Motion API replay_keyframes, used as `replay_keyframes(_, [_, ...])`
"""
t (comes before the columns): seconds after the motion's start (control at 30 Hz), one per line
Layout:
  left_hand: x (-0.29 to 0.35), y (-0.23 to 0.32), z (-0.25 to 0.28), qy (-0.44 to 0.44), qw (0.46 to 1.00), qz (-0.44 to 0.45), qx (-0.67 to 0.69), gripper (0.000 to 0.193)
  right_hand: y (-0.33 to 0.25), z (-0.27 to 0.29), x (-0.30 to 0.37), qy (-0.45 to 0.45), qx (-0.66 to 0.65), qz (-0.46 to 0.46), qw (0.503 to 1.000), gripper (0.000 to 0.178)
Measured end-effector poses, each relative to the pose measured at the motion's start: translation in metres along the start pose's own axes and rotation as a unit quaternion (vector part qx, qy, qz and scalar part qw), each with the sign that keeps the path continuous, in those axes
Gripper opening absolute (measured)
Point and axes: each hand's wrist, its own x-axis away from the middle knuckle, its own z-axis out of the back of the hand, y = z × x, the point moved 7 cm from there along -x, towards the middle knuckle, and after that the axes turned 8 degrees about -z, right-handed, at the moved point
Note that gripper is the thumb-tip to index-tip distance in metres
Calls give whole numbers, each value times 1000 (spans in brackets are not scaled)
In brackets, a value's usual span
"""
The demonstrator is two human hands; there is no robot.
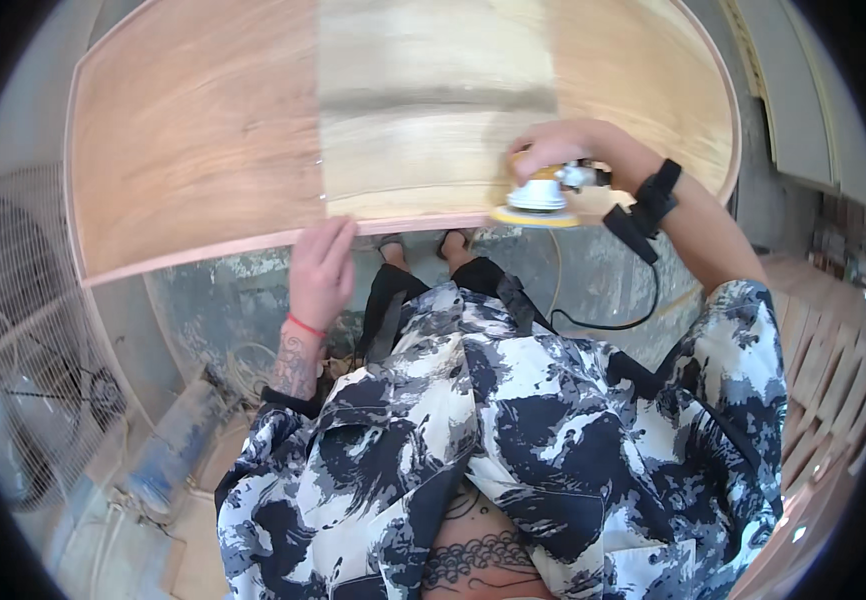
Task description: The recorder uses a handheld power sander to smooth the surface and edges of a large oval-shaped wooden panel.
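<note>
The right hand [553, 146] was on top of the sander [538, 198], at the near edge of the board [193, 140]; the left hand [319, 268] lay at that same edge, left of the sander; the board stretched beyond both hands and out to either side; the feet [454, 242] were below the edge, between the hands; a strap [659, 192] sat right of the right hand, on the forearm; a cable [618, 325] hung nearer the body; slats [818, 365] lay farther right; mesh [18, 330] stood well left of the left hand, a cylinder [165, 445] behind that hand, leftward.
</note>
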Motion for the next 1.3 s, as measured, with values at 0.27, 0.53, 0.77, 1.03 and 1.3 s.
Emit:
replay_keyframes(0.27, [59, -67, 63, 65, 984, 119, -119, 46, -220, -26, -33, 75, 96, 175, 977, 81])
replay_keyframes(0.53, [55, -60, 48, 67, 977, 146, -139, 51, -238, -66, 7, 241, 111, 223, 938, 55])
replay_keyframes(0.77, [26, -18, 19, -28, 995, 63, -67, 51, -143, -68, 31, 273, 15, 181, 945, 49])
replay_keyframes(1.03, [-12, 32, -34, -87, 994, -24, 66, 45, -25, -63, 68, 277, 10, 43, 960, 54])
replay_keyframes(1.3, [-49, 73, -67, -85, 989, -62, 103, 44, 83, -30, 107, 276, 16, -85, 957, 68])
